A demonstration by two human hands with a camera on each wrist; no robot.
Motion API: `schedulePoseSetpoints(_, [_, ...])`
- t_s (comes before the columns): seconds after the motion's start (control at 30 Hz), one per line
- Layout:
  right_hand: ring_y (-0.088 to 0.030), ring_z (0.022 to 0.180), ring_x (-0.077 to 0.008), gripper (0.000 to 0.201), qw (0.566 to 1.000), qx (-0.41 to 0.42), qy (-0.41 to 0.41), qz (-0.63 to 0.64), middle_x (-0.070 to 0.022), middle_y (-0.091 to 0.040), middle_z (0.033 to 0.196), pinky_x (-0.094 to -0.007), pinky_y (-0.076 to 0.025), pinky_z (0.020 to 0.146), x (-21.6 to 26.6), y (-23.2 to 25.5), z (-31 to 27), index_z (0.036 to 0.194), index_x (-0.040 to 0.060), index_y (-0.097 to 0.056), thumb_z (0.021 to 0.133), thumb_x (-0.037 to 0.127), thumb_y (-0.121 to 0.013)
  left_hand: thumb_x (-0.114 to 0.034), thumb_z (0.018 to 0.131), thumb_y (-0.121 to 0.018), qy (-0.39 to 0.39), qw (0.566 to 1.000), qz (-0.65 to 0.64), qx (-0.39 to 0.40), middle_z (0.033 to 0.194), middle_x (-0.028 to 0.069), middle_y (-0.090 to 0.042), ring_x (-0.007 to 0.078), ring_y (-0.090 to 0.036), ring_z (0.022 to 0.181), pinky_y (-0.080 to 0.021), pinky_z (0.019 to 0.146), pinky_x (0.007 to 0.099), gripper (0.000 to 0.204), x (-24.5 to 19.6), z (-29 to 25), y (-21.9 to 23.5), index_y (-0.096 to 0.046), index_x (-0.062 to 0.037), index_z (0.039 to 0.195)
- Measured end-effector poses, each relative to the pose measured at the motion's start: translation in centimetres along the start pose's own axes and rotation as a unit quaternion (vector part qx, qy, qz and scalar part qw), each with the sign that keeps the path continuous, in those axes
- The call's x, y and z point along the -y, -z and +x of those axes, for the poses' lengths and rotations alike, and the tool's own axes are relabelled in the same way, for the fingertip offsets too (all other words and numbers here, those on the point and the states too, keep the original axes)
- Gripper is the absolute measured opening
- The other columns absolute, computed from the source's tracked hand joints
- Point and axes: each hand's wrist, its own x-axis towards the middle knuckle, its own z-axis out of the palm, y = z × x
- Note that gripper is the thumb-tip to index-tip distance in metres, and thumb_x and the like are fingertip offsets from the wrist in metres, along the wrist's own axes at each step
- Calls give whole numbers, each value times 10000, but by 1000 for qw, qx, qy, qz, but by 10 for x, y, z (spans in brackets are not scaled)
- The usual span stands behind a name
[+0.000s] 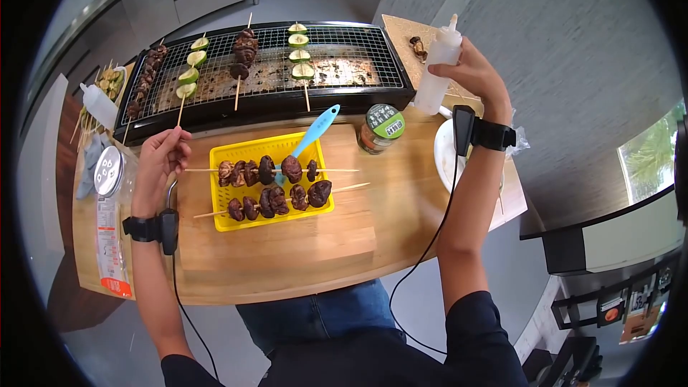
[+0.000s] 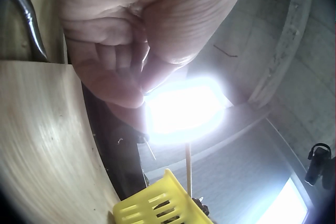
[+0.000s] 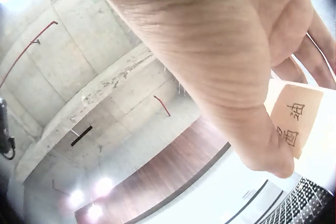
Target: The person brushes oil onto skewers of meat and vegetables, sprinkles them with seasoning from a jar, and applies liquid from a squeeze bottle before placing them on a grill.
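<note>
In the head view my left hand (image 1: 162, 161) pinches the lower end of the stick of a green slice skewer (image 1: 188, 76) lying on the black grill (image 1: 272, 118). My right hand (image 1: 474, 72) grips a clear squeeze bottle (image 1: 432, 89), nozzle up, right of the grill. The right wrist view shows the thumb of the right hand (image 3: 236, 77) against a handwritten label (image 3: 300, 111) on the bottle. Other skewers lie on the grill, one of green slices (image 1: 302, 56) and one of dark mushrooms (image 1: 245, 50). In the left wrist view the left hand's fingertips (image 2: 137, 103) meet beside a bright glare.
A yellow basket (image 1: 222, 223) bears two mushroom skewers (image 1: 278, 201) and a blue-handled brush (image 1: 316, 131). Nearby stand a green-lidded jar (image 1: 382, 129), a white bowl (image 1: 443, 154), a tall clear container (image 1: 111, 222) and another squeeze bottle (image 1: 99, 105).
</note>
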Motion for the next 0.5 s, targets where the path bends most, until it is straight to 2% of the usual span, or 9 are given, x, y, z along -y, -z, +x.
schedulePoseSetpoints(0.03, [-635,952,-274,565,1000,0,1,0,-158,-658,1011,-359,-486,844,-2,3,1,1112,-21,-586,630,211,-769,-305,965,-547,-1,1000,-2,1,704,-2,-620,66,-560,534,-410,467,178,282,0,0,0,-645,-43,933])
schedulePoseSetpoints(0.1, [-603,1047,-261,645,995,76,-54,-40,-162,-630,1111,-347,-432,959,6,9,-1,1239,-20,-506,686,184,-768,-305,964,-548,-2,1000,-2,1,705,-1,-622,67,-563,534,-414,466,179,282,1,1,1,-646,-43,933])
schedulePoseSetpoints(0.13, [-603,1047,-261,645,995,76,-54,-40,-162,-630,1111,-347,-432,959,2,9,1,1239,-20,-506,686,184,-768,-305,964,-550,-1,1000,-2,2,706,0,-625,69,-566,534,-417,465,181,282,1,1,1,-647,-42,933])
schedulePoseSetpoints(0.2, [-608,1031,-253,633,991,61,-89,-85,-157,-640,1100,-339,-436,953,-5,9,4,1219,-22,-528,677,193,-774,-306,963,-550,-1,1000,-4,4,706,1,-626,70,-569,535,-419,464,182,283,2,2,2,-648,-42,934])
schedulePoseSetpoints(0.3, [-611,1016,-249,631,989,56,-111,-79,-141,-641,1091,-328,-446,939,-8,11,4,1212,-10,-533,666,184,-782,-308,963,-550,0,1000,-4,6,707,1,-627,71,-571,536,-420,462,182,286,2,2,2,-648,-41,935])
schedulePoseSetpoints(0.5, [-617,1010,-251,611,990,1,-112,-88,-147,-639,1071,-329,-462,915,-15,12,0,1180,14,-536,651,165,-803,-305,965,-548,-1,1000,-3,4,708,1,-626,69,-570,539,-418,460,178,286,2,2,2,-646,-38,934])
